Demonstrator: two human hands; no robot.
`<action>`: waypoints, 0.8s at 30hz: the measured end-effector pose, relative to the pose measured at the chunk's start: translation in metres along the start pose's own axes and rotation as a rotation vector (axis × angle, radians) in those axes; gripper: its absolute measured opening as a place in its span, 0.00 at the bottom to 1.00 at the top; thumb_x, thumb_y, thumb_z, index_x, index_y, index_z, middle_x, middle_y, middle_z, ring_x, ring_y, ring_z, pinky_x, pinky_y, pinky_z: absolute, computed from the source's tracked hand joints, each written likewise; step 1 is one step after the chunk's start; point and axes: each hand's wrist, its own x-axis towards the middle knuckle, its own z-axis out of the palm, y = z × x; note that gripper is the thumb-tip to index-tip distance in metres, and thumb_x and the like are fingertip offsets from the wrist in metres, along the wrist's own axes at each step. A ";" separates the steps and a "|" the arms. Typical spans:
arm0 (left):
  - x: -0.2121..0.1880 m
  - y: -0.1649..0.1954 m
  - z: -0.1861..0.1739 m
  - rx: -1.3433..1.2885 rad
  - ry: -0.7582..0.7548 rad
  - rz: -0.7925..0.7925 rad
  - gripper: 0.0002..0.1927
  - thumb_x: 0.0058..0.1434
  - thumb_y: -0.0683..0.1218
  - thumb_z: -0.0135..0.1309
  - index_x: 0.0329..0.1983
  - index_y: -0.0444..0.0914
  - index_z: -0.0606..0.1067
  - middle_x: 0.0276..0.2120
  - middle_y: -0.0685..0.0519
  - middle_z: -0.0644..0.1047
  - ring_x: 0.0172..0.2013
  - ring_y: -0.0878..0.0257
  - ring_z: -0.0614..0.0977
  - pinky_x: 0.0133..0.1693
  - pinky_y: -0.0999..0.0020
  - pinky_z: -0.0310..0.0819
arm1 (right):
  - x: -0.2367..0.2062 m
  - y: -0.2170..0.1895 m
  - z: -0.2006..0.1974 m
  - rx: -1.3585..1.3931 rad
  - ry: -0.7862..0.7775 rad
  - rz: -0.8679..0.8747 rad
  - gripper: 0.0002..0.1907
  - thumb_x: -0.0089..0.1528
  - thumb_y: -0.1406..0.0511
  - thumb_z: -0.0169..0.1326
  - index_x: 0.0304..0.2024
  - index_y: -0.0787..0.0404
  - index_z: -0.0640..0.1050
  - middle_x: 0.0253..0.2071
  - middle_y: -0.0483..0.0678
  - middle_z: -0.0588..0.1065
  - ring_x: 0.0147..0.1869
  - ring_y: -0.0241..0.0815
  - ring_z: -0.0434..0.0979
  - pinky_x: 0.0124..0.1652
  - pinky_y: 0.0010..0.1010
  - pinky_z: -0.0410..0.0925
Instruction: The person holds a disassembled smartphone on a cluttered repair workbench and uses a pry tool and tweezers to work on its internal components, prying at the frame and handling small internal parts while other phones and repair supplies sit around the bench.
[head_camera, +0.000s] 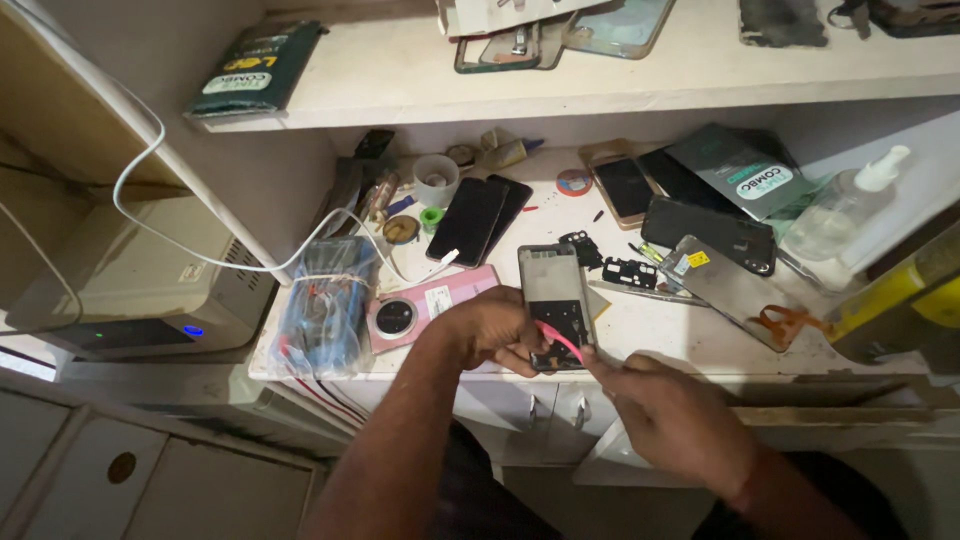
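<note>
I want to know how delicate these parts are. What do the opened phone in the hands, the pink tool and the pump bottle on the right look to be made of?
Opened phone: seemingly metal inner frame, dull grey, with dark circuit parts lower down. Pink tool: probably plastic, thin, evenly bright colour. Pump bottle: clear plastic by its see-through body, with a white pump.

Opened phone (556, 300) grey-black inside; tool (560, 340) pink; phone back cover (425, 305) pink; cable (150, 200) white; tape roll (573, 182) red.

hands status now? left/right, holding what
Left hand: closed on the opened phone, gripping its lower end.
Right hand: closed, pinching a pink tool against the phone.
</note>
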 end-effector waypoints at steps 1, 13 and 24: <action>0.000 0.000 0.000 0.005 0.010 -0.009 0.14 0.51 0.34 0.58 0.43 0.28 0.77 0.37 0.44 0.82 0.38 0.54 0.86 0.41 0.61 0.87 | -0.002 -0.001 -0.002 -0.048 -0.020 0.032 0.30 0.58 0.68 0.54 0.63 0.44 0.78 0.33 0.50 0.76 0.35 0.51 0.80 0.35 0.41 0.72; 0.001 0.003 0.001 0.002 0.061 -0.073 0.13 0.53 0.35 0.56 0.43 0.29 0.78 0.35 0.41 0.82 0.36 0.53 0.86 0.40 0.61 0.87 | 0.060 -0.015 0.000 -0.445 -0.026 0.015 0.29 0.57 0.69 0.49 0.62 0.54 0.73 0.37 0.54 0.76 0.36 0.55 0.80 0.39 0.47 0.73; -0.009 0.013 0.007 0.052 0.081 -0.047 0.14 0.48 0.32 0.51 0.36 0.34 0.81 0.33 0.46 0.84 0.33 0.55 0.87 0.35 0.62 0.85 | 0.040 -0.019 0.004 -0.428 0.001 -0.037 0.34 0.52 0.69 0.52 0.64 0.58 0.74 0.36 0.57 0.76 0.36 0.57 0.79 0.37 0.48 0.72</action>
